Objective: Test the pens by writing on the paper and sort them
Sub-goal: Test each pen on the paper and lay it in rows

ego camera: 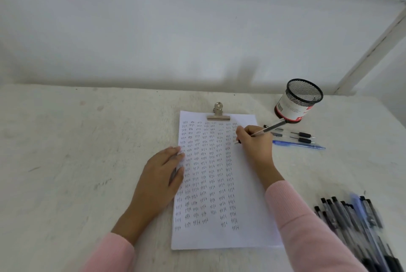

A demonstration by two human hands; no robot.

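White paper (219,238) under a silver bulldog clip (218,114) is lying on the pale table (87,140), with the left hand (162,175) pressing flat-fingered on its left edge to stop it sliding. The right hand (254,140) is pinching a clear-barrelled pen (270,128), its tip apparently touching the sheet's upper right to test it. Just beside the black mesh cup (296,100), three pens (294,138) are lying, probably already sorted.

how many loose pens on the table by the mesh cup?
3: a clear pen nearest the mesh cup, a second clear pen beside it, a blue pen closest to the person. The right hand may hide others.
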